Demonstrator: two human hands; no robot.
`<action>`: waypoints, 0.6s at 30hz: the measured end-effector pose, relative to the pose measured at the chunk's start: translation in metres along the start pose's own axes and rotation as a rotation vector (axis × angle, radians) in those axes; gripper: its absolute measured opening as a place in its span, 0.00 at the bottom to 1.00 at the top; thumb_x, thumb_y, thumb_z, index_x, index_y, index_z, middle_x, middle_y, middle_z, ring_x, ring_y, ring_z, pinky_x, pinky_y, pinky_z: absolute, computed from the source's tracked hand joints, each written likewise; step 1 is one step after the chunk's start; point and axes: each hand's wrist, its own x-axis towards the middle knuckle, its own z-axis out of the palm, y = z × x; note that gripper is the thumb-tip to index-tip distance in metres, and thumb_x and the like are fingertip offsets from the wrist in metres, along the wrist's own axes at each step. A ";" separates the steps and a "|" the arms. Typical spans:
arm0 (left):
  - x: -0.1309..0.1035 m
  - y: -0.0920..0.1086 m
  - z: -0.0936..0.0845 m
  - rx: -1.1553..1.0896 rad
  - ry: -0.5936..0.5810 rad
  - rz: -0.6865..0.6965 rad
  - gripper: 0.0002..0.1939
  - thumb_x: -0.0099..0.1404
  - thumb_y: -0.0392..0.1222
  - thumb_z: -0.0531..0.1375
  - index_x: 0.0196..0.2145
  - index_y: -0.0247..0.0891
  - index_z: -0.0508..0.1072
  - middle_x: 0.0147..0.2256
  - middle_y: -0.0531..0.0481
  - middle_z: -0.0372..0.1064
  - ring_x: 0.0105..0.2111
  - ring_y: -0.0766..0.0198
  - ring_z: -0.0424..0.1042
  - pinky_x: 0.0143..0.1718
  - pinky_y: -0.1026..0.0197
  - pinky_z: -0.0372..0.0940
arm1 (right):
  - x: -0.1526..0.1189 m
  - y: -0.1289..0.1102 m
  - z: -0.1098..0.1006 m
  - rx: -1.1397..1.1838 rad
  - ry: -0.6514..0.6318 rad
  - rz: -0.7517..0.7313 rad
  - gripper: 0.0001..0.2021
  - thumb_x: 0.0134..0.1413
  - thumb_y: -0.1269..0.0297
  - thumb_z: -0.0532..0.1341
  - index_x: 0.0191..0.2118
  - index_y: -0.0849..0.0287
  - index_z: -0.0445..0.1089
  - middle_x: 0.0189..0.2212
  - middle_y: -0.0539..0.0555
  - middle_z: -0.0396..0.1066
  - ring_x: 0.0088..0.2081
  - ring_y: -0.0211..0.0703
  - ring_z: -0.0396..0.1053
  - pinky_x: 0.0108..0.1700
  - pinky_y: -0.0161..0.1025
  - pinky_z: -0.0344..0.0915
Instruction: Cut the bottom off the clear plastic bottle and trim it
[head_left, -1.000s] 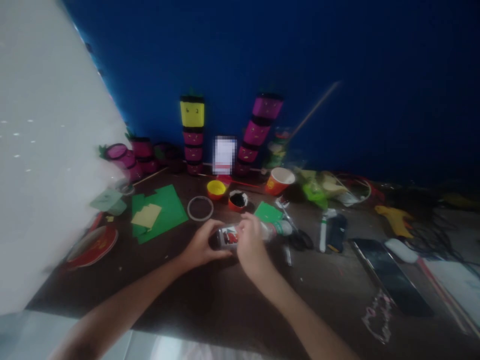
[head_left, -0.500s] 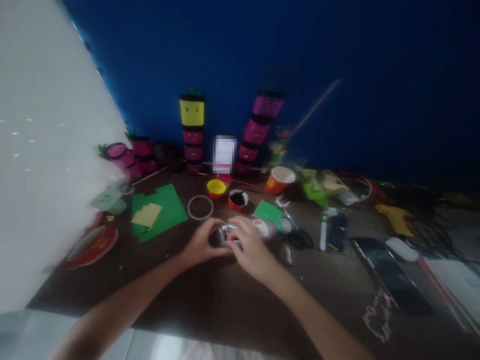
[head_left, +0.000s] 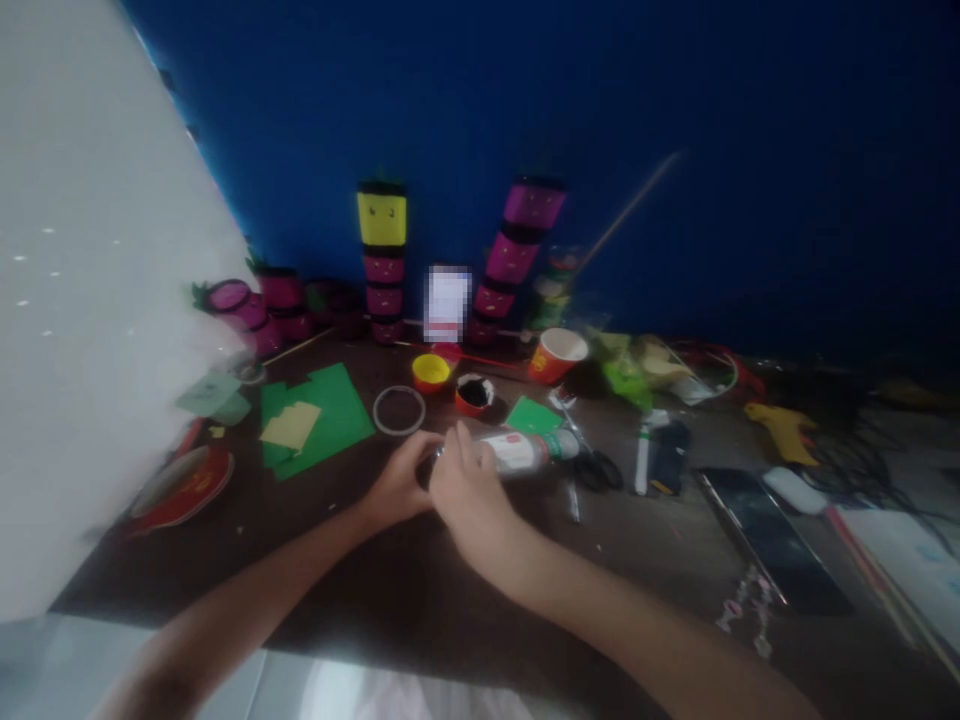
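Observation:
A clear plastic bottle [head_left: 517, 452] with a white and red label lies on its side, its narrower green-banded end to the right. My left hand [head_left: 405, 475] curls around its left end, thumb and fingers closed on it. Over that same end bends my right hand [head_left: 469, 480], its fingers closed against the bottle beside the left fingers. The right hand hides most of this end, so any small thing under the fingertips cannot be made out. Just right of the bottle lie scissors [head_left: 598, 470] with black handles.
Behind the hands stand a yellow cup [head_left: 431, 373], a small cup with black inside [head_left: 474, 394] and a red paper cup [head_left: 559, 356]. Green paper [head_left: 337, 415] lies left. A phone [head_left: 772, 540] and yellow glue gun [head_left: 784, 430] lie right. Stacked purple cups [head_left: 512, 258] line the blue wall.
My right hand has shifted left along the bottle and turned over its left end, covering it and baring more of the label. My left hand stays around that end.

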 end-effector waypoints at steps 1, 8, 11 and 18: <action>0.001 0.000 0.000 -0.003 0.008 -0.011 0.27 0.48 0.42 0.67 0.46 0.36 0.65 0.44 0.43 0.66 0.47 0.56 0.67 0.50 0.54 0.63 | 0.001 -0.001 0.001 -0.024 -0.002 -0.020 0.16 0.50 0.81 0.54 0.45 0.77 0.70 0.49 0.79 0.65 0.55 0.69 0.59 0.45 0.57 0.62; 0.000 0.002 0.000 0.041 0.020 -0.022 0.29 0.46 0.43 0.69 0.45 0.36 0.64 0.44 0.43 0.66 0.47 0.56 0.67 0.50 0.53 0.63 | 0.008 0.011 -0.006 -0.014 -0.044 -0.024 0.13 0.50 0.78 0.56 0.42 0.76 0.70 0.41 0.75 0.69 0.51 0.66 0.62 0.43 0.53 0.63; -0.001 0.003 0.000 0.076 0.025 -0.060 0.30 0.46 0.44 0.69 0.45 0.37 0.64 0.44 0.44 0.66 0.47 0.56 0.67 0.51 0.52 0.63 | 0.014 0.031 -0.012 0.063 -0.065 0.055 0.11 0.49 0.77 0.57 0.40 0.74 0.70 0.36 0.71 0.69 0.46 0.63 0.64 0.42 0.51 0.63; 0.006 -0.001 -0.008 -0.176 -0.175 -0.092 0.33 0.45 0.40 0.70 0.48 0.37 0.64 0.48 0.44 0.65 0.52 0.55 0.65 0.56 0.52 0.58 | 0.010 0.076 -0.013 0.648 -0.054 -0.351 0.09 0.56 0.73 0.55 0.39 0.57 0.71 0.46 0.55 0.68 0.47 0.42 0.64 0.50 0.41 0.61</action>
